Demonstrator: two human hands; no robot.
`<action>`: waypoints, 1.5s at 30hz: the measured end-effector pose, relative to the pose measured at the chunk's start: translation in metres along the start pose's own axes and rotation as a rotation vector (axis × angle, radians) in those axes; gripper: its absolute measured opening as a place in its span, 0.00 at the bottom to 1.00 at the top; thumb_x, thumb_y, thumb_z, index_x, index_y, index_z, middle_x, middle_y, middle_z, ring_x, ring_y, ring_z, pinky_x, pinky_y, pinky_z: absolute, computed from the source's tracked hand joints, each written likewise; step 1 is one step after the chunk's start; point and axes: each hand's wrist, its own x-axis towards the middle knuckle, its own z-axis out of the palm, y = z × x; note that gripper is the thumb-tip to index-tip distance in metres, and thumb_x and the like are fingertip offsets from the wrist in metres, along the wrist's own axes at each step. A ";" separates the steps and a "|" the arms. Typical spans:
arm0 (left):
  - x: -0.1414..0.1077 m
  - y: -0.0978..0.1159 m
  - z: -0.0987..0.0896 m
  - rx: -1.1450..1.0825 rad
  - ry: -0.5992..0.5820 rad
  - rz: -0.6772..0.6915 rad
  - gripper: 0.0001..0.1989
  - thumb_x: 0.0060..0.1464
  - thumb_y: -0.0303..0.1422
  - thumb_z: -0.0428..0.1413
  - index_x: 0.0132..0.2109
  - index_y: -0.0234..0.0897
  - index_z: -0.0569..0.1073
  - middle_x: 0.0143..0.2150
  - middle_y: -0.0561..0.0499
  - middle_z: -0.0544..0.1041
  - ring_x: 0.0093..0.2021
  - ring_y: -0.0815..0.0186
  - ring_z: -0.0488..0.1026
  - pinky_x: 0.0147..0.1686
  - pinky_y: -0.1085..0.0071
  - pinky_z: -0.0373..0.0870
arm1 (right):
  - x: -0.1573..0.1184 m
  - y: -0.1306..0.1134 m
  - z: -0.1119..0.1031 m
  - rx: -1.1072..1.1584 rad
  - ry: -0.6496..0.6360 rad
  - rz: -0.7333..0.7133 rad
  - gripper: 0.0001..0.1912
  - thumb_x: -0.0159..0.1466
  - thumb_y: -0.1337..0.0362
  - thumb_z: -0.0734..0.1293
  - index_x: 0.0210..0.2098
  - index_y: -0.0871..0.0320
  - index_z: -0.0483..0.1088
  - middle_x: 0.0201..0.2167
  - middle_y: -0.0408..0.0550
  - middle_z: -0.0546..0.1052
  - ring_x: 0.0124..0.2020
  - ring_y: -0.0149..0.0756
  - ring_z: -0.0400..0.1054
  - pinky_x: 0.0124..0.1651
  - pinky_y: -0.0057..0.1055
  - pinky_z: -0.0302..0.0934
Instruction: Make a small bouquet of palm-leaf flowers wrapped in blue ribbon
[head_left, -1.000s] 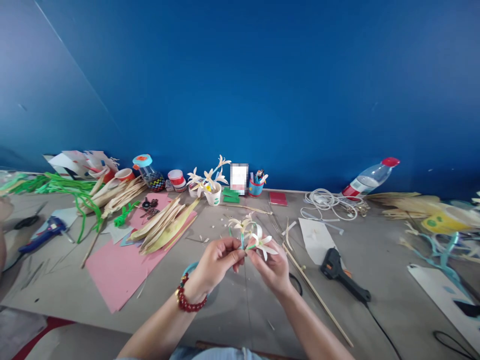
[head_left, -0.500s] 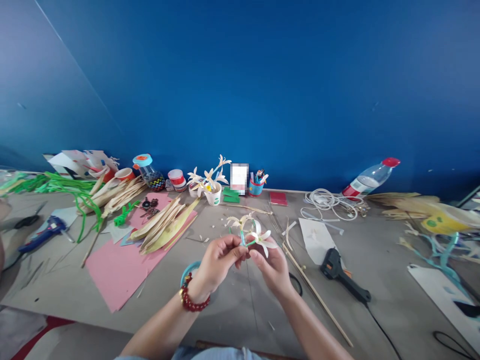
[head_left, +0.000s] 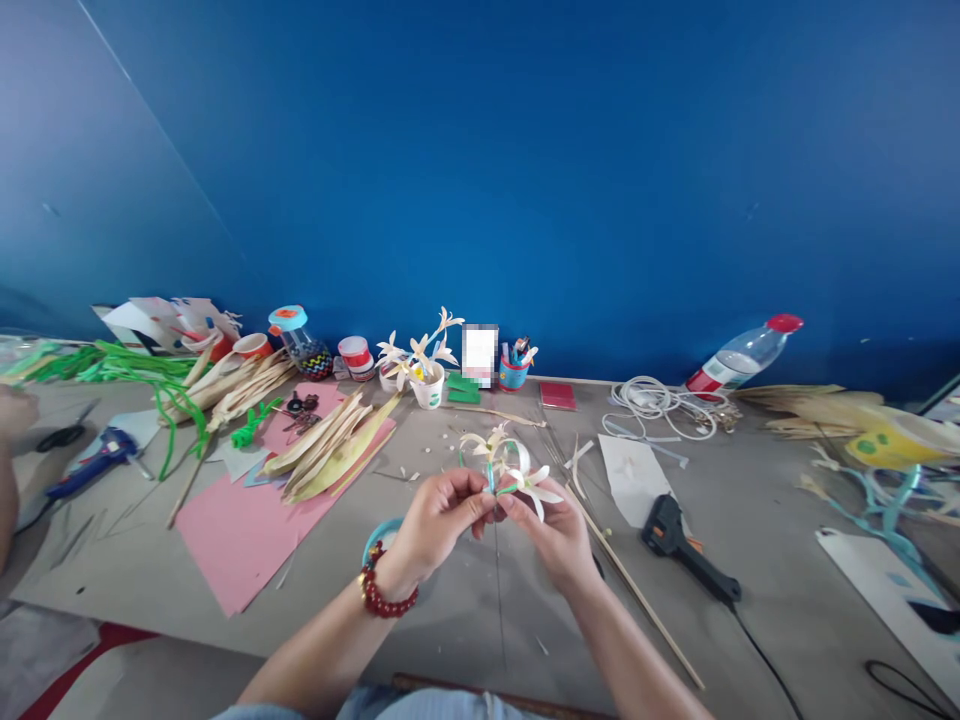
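Observation:
My left hand (head_left: 448,515), with a red bead bracelet (head_left: 384,598) at the wrist, pinches the stem of a pale flower wrapped in light blue (head_left: 490,468). Close against it, my right hand (head_left: 556,530) has its thumb and fingers closed on the green stem of a white flower (head_left: 534,485). Both hands nearly touch, just above the grey table. Behind the two blooms a thin pale hoop (head_left: 519,455) curves up. The spot where the stems meet is partly covered by my fingertips.
A black glue gun (head_left: 690,550) and a long stick (head_left: 645,600) lie right. Pink paper (head_left: 236,540), dried husks (head_left: 322,450) and a blue glue gun (head_left: 94,470) lie left. A cup (head_left: 428,388) holds white flowers. Another person's hand (head_left: 11,420) shows at the left edge.
My right hand and the white flower have moved slightly right and down. The other person's hand has come further into view at the left edge.

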 end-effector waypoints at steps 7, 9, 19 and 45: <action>0.001 -0.002 -0.008 -0.015 -0.091 -0.075 0.17 0.51 0.43 0.65 0.29 0.33 0.72 0.25 0.53 0.73 0.23 0.73 0.67 0.25 0.76 0.64 | 0.000 -0.001 -0.003 0.071 -0.048 0.069 0.09 0.57 0.58 0.76 0.32 0.55 0.75 0.28 0.45 0.77 0.27 0.38 0.73 0.33 0.35 0.71; 0.001 -0.001 -0.009 -0.020 -0.114 -0.083 0.17 0.50 0.43 0.65 0.30 0.33 0.72 0.25 0.51 0.74 0.24 0.72 0.68 0.25 0.75 0.65 | 0.001 -0.005 -0.003 0.086 -0.060 0.094 0.11 0.56 0.57 0.76 0.34 0.55 0.75 0.27 0.44 0.77 0.26 0.37 0.73 0.32 0.34 0.71; 0.002 0.004 -0.006 -0.038 -0.145 -0.082 0.15 0.51 0.41 0.65 0.30 0.34 0.72 0.25 0.52 0.73 0.24 0.72 0.67 0.24 0.76 0.65 | 0.004 -0.010 -0.006 0.098 -0.156 0.091 0.11 0.57 0.55 0.75 0.31 0.56 0.77 0.25 0.46 0.78 0.26 0.39 0.74 0.32 0.36 0.71; 0.005 0.001 -0.008 0.072 -0.140 -0.014 0.16 0.52 0.42 0.64 0.30 0.34 0.72 0.25 0.53 0.73 0.22 0.73 0.65 0.25 0.75 0.62 | 0.006 -0.023 -0.003 -0.045 -0.089 0.031 0.10 0.57 0.58 0.76 0.32 0.57 0.77 0.23 0.45 0.76 0.23 0.33 0.69 0.27 0.29 0.67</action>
